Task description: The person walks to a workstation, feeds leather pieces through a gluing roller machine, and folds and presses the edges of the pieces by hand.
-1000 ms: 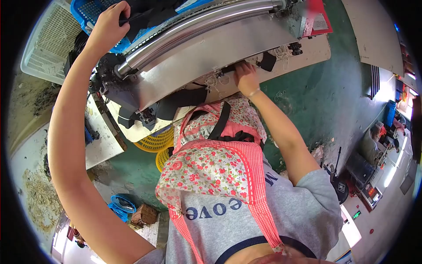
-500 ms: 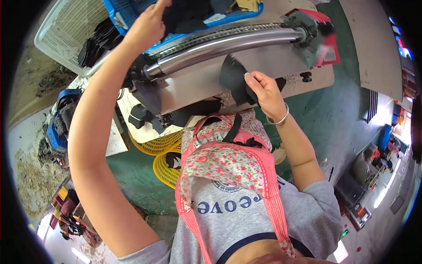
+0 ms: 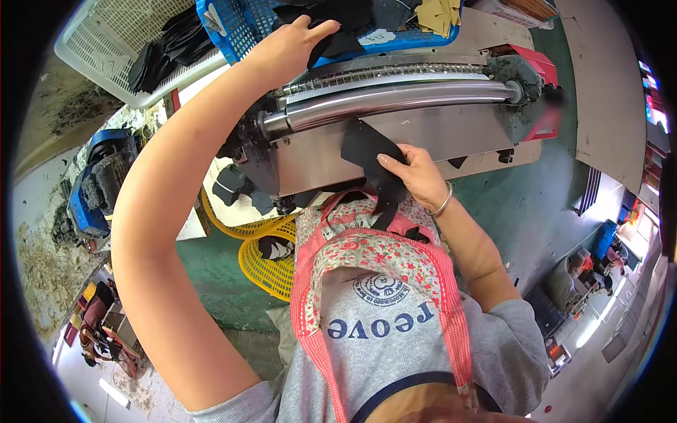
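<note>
Most of the middle is taken up by the machine (image 3: 395, 99), with a blue basket (image 3: 247, 25) of black scraps (image 3: 347, 44) parked just past its far side. The left hand (image 3: 290, 48) is held over those scraps, fingers loosely spread, and whether anything's gripped there can't really be told. Over the machine's near plate, a black piece (image 3: 367, 144) is pinched pretty snugly between thumb and fingers of the right hand (image 3: 419, 176).
</note>
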{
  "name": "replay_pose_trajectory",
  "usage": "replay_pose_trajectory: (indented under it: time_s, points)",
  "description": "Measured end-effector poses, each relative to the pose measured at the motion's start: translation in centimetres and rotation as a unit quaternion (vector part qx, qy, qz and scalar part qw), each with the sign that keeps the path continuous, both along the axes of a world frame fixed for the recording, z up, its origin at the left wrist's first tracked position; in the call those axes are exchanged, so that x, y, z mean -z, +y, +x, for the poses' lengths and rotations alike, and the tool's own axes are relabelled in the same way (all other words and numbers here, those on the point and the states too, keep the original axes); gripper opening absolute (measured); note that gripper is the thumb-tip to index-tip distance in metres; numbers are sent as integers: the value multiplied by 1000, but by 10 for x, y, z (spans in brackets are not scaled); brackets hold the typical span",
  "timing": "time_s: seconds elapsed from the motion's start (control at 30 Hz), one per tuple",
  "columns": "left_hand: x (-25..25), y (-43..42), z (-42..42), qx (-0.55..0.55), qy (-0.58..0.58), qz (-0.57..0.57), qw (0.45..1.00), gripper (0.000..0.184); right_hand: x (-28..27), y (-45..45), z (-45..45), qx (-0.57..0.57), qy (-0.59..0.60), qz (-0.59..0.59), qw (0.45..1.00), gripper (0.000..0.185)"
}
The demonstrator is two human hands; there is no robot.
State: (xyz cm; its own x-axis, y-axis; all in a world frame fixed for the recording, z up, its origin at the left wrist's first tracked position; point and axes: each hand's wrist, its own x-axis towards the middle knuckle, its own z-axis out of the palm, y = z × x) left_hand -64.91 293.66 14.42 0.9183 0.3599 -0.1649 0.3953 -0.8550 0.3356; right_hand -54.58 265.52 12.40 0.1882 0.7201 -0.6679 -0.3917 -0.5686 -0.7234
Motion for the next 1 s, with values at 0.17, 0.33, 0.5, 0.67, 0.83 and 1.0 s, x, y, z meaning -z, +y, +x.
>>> replay_pose_trajectory:
  time_s: [0.17,0.33,0.5,0.67,0.83,1.0]
  points:
    - [5,1,1,97,-6,35,995,34,-1,2,-3,-9,-12,-44,999,23]
    - [26,-11,4,165,88,-222,957,16,-2,27,-13,22,29,-66,997,24]
    - [39,-10,3,101,39,-225,968,28,-12,29,-10,-70,-224,34,971,22]
    - [15,11,6,31,-28,-248,968,28,-30,29,12,-45,-79,33,995,27]
    - [-62,15,-2,-74,-133,-357,922,19,-49,75,5,117,63,150,980,31]
    - [-90,-4,-6,-85,-165,-275,943,23,-86,117,13,240,20,193,951,18]
